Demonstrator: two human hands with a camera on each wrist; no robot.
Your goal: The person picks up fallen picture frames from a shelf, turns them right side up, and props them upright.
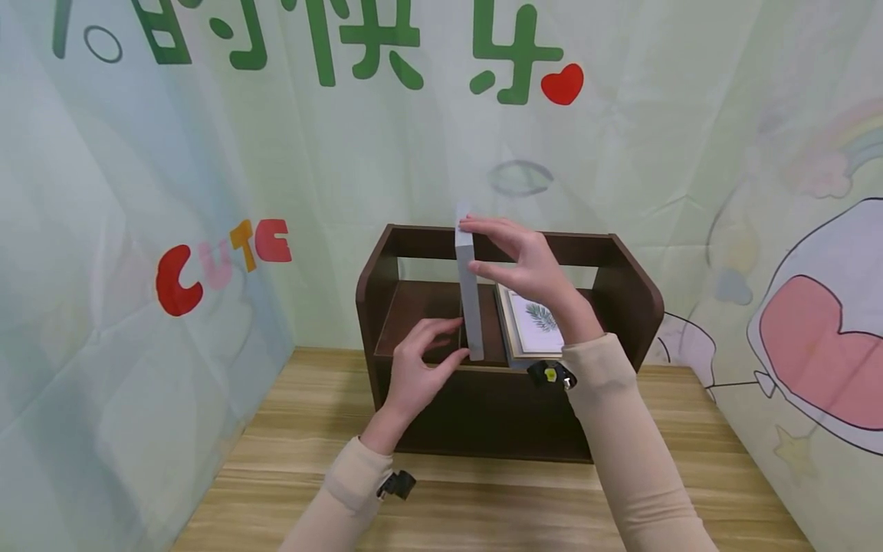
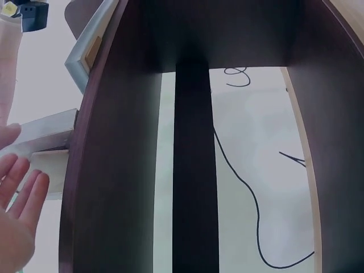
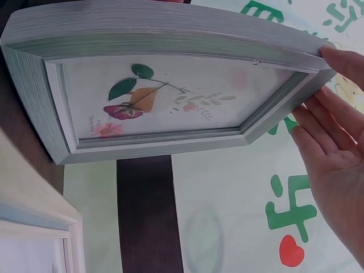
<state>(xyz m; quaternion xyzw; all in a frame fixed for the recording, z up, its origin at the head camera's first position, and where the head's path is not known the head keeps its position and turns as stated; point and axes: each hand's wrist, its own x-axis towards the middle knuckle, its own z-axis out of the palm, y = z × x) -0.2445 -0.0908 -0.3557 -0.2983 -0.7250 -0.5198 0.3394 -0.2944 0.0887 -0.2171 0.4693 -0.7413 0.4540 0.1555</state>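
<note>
A grey picture frame (image 1: 469, 295) stands upright, edge toward me, on a dark brown desktop shelf (image 1: 497, 414). Behind its glass, a red flower with green leaves shows in the right wrist view (image 3: 170, 102). My right hand (image 1: 527, 264) holds the upper corner, fingers over the top and thumb at the near edge. Low on the frame, my left hand (image 1: 421, 368) has its thumb at the near edge and its fingers along the left face. In the left wrist view, the left hand (image 2: 17, 227) is partly cut off beside the frame (image 2: 45, 133).
To the right of the upright frame, a stack of picture frames (image 1: 531, 322) lies flat on the shelf, the top one with a green leaf print. Raised side panels (image 1: 631, 299) and a back rail (image 1: 428, 244) bound the shelf, which stands on a wooden table (image 1: 310, 429).
</note>
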